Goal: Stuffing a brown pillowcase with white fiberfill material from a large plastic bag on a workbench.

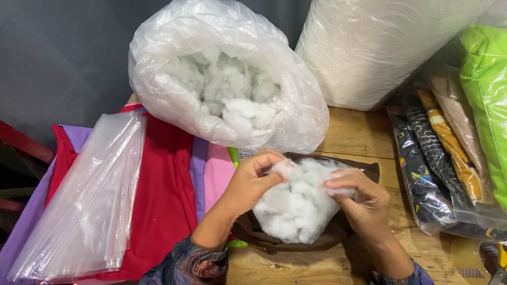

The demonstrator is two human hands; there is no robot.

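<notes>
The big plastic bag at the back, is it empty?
No, the big plastic bag lies open and is full of white fluffy stuffing.

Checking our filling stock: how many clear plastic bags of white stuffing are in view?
2: an open clear plastic bag of white fluffy fibre at top centre, a closed one top right. More may be hidden.

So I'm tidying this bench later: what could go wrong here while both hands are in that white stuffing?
The left hand and right hand pull at white stuffing heaped above the brown cover, so tufts may spill onto the wooden table. The big stuffing bag lies tipped with its mouth open just above the hands; loose filling could slide out. Fibres may also cling to the red fabric.
</notes>
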